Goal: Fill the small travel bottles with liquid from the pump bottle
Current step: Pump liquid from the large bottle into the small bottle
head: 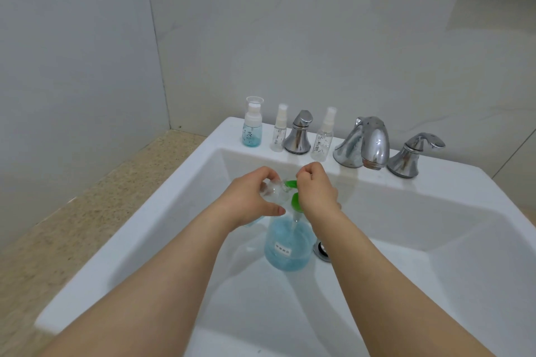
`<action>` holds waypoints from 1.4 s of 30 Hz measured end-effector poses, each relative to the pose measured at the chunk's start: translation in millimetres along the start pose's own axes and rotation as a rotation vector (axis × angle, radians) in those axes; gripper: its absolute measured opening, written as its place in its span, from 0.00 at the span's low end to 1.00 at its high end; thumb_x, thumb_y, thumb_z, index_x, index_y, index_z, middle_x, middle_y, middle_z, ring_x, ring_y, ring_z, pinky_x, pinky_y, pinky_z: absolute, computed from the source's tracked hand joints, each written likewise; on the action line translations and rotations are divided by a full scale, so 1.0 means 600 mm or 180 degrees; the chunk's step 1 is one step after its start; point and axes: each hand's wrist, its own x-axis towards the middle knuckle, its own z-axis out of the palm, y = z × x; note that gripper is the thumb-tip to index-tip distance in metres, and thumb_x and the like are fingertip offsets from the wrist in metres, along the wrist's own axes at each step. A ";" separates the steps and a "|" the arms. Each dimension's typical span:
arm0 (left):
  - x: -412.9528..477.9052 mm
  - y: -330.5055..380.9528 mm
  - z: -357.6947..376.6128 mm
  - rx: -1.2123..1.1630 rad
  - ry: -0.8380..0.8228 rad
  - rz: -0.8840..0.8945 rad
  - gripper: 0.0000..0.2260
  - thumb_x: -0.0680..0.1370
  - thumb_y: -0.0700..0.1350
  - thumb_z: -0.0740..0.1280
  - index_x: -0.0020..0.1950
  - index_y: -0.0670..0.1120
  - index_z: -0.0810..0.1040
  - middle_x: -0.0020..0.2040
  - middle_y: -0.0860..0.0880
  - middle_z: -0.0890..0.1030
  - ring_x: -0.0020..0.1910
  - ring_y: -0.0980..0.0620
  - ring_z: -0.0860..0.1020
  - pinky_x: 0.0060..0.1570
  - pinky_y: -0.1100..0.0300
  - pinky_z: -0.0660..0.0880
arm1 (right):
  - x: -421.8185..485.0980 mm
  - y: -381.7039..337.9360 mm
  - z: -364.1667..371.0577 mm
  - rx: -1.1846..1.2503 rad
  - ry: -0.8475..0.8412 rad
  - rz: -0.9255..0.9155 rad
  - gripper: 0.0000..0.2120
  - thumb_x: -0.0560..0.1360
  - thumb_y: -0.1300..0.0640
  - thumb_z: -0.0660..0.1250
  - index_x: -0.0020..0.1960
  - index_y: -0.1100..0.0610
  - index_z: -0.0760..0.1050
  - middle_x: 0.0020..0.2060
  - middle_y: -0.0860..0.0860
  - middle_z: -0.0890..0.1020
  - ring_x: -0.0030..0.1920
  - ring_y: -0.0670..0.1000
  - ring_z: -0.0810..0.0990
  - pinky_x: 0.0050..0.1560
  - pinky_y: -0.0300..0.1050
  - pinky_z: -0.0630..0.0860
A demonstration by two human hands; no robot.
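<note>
**Two hands working a pump bottle over a white sink**

Two bare forearms are reaching forward from the bottom edge over a white sink (pixel 162 229). Between them, a pump bottle (pixel 288 246) of blue liquid is standing in the basin, just left of the drain (pixel 322 250). Its green pump head (pixel 295 200) is partly hidden by the hands.

The left hand (pixel 251 200) is curling its fingers and thumb around one small clear bottle (pixel 274 191), holding it tilted against the green nozzle. The right hand (pixel 316 193) is resting on the pump head, fingers bent inward in a loose fist; whether it is gripping or only pressing is not clear.

Farther back, on the sink's rear ledge, three more small bottles are standing upright: one with blue liquid at the bottom (pixel 252 122), then two clear spray bottles (pixel 279 132) (pixel 323 136), one on each side of the left tap handle (pixel 298 133). To the right are the spout (pixel 368 142) and a second handle (pixel 412 153). A speckled counter (pixel 87 197) is lying left of the sink.
</note>
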 end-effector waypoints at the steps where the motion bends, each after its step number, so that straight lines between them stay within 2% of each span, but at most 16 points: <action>1: -0.001 -0.001 0.000 0.0047 -0.0002 -0.0026 0.21 0.68 0.45 0.75 0.56 0.53 0.70 0.50 0.51 0.72 0.46 0.51 0.72 0.37 0.64 0.70 | -0.003 0.002 0.001 -0.0086 -0.0016 0.0025 0.09 0.78 0.57 0.48 0.48 0.50 0.67 0.46 0.50 0.73 0.59 0.58 0.69 0.62 0.54 0.65; 4: -0.002 -0.002 0.002 0.0015 -0.0055 -0.0060 0.20 0.68 0.46 0.75 0.54 0.54 0.70 0.50 0.52 0.73 0.46 0.52 0.73 0.40 0.61 0.72 | -0.006 0.005 0.001 -0.0166 -0.0019 0.0061 0.10 0.78 0.58 0.48 0.47 0.50 0.67 0.50 0.52 0.75 0.59 0.58 0.68 0.60 0.53 0.64; 6: -0.003 0.000 0.003 0.0002 -0.0084 -0.0052 0.20 0.68 0.46 0.75 0.54 0.54 0.70 0.51 0.53 0.74 0.45 0.53 0.73 0.40 0.61 0.73 | -0.005 0.004 -0.003 -0.0093 0.0011 0.0070 0.10 0.78 0.58 0.48 0.48 0.50 0.67 0.50 0.52 0.74 0.60 0.58 0.67 0.63 0.54 0.65; 10: -0.001 0.005 0.002 -0.0103 -0.0054 -0.0001 0.20 0.68 0.45 0.75 0.56 0.54 0.70 0.52 0.52 0.74 0.50 0.52 0.73 0.44 0.60 0.73 | -0.001 -0.007 -0.014 0.0063 0.0147 -0.0110 0.09 0.77 0.59 0.50 0.48 0.51 0.68 0.51 0.53 0.74 0.60 0.59 0.69 0.64 0.57 0.68; 14: 0.000 0.008 0.001 -0.0134 -0.0039 -0.0022 0.21 0.68 0.45 0.74 0.56 0.55 0.70 0.52 0.52 0.74 0.50 0.52 0.73 0.42 0.61 0.72 | 0.003 -0.008 -0.014 -0.0092 0.0076 -0.0030 0.09 0.77 0.58 0.49 0.49 0.51 0.67 0.51 0.53 0.73 0.61 0.59 0.69 0.65 0.55 0.66; 17: -0.002 0.004 0.002 0.0002 -0.0060 -0.0050 0.21 0.69 0.45 0.74 0.57 0.54 0.70 0.51 0.52 0.72 0.48 0.51 0.73 0.38 0.62 0.72 | 0.000 0.001 -0.005 -0.0271 0.0041 0.0076 0.09 0.78 0.57 0.47 0.49 0.50 0.65 0.57 0.53 0.76 0.61 0.58 0.68 0.61 0.52 0.62; 20: -0.002 0.002 0.001 0.0005 -0.0072 -0.0061 0.19 0.68 0.44 0.74 0.54 0.54 0.70 0.51 0.51 0.73 0.49 0.50 0.73 0.39 0.62 0.73 | -0.002 0.004 0.001 -0.0318 0.0040 0.0117 0.09 0.78 0.57 0.46 0.49 0.49 0.64 0.57 0.53 0.76 0.61 0.57 0.67 0.59 0.51 0.61; 24: -0.002 0.004 0.003 -0.0029 -0.0064 -0.0064 0.21 0.68 0.45 0.74 0.56 0.54 0.70 0.52 0.51 0.74 0.48 0.51 0.73 0.39 0.61 0.74 | -0.004 0.005 -0.006 -0.0080 0.0122 0.0022 0.07 0.77 0.58 0.50 0.51 0.50 0.64 0.57 0.53 0.75 0.60 0.57 0.68 0.59 0.51 0.62; 26: 0.000 0.007 0.003 -0.0099 -0.0063 -0.0012 0.20 0.68 0.45 0.74 0.56 0.55 0.70 0.52 0.52 0.74 0.50 0.51 0.73 0.41 0.61 0.74 | 0.001 0.000 -0.013 0.0198 0.0229 -0.0071 0.08 0.76 0.59 0.53 0.52 0.50 0.65 0.55 0.54 0.76 0.60 0.58 0.70 0.63 0.53 0.66; 28: 0.002 0.009 0.003 -0.0148 -0.0056 0.0028 0.20 0.68 0.45 0.74 0.55 0.55 0.70 0.51 0.53 0.74 0.51 0.52 0.73 0.42 0.61 0.73 | 0.006 -0.011 -0.015 0.0583 0.0327 -0.0167 0.07 0.75 0.59 0.53 0.45 0.47 0.64 0.45 0.51 0.75 0.58 0.58 0.72 0.62 0.58 0.70; 30: 0.002 0.010 0.003 -0.0170 -0.0051 0.0046 0.20 0.68 0.45 0.74 0.54 0.56 0.70 0.51 0.53 0.74 0.50 0.52 0.73 0.41 0.62 0.73 | 0.011 -0.018 -0.014 0.0843 0.0377 -0.0189 0.10 0.75 0.59 0.53 0.38 0.46 0.63 0.36 0.46 0.71 0.54 0.56 0.73 0.60 0.59 0.71; 32: 0.000 0.009 0.004 -0.0167 -0.0039 0.0053 0.20 0.68 0.44 0.75 0.55 0.55 0.70 0.51 0.53 0.73 0.50 0.52 0.73 0.39 0.63 0.73 | 0.012 -0.016 -0.010 0.0790 0.0384 -0.0079 0.12 0.75 0.59 0.53 0.36 0.46 0.63 0.35 0.44 0.69 0.55 0.56 0.73 0.60 0.60 0.72; 35: 0.000 0.009 0.002 -0.0133 -0.0039 0.0035 0.20 0.68 0.44 0.75 0.55 0.55 0.70 0.51 0.52 0.73 0.50 0.52 0.73 0.41 0.61 0.73 | 0.009 -0.009 -0.004 0.0749 0.0201 0.0211 0.12 0.74 0.61 0.52 0.37 0.46 0.64 0.37 0.45 0.70 0.60 0.59 0.73 0.63 0.60 0.70; 38: -0.001 0.006 0.003 -0.0027 -0.0026 -0.0005 0.21 0.68 0.44 0.74 0.56 0.54 0.70 0.50 0.52 0.72 0.46 0.52 0.72 0.37 0.61 0.73 | 0.004 -0.007 -0.003 0.0493 0.0144 0.0338 0.12 0.75 0.61 0.50 0.39 0.48 0.66 0.39 0.46 0.71 0.60 0.58 0.70 0.64 0.56 0.67; 40: -0.003 0.004 0.003 0.0051 -0.0029 -0.0023 0.21 0.68 0.44 0.74 0.57 0.53 0.71 0.50 0.52 0.72 0.44 0.52 0.72 0.36 0.63 0.72 | 0.000 -0.005 -0.002 0.0383 0.0188 0.0380 0.11 0.76 0.61 0.50 0.44 0.47 0.67 0.49 0.49 0.75 0.61 0.56 0.67 0.61 0.51 0.63; 42: -0.004 0.002 0.004 0.0090 -0.0029 -0.0025 0.21 0.68 0.45 0.75 0.57 0.53 0.71 0.50 0.52 0.73 0.46 0.52 0.72 0.36 0.64 0.71 | -0.003 -0.004 0.000 0.0355 0.0241 0.0369 0.12 0.76 0.61 0.49 0.46 0.48 0.67 0.55 0.50 0.76 0.61 0.55 0.66 0.55 0.51 0.60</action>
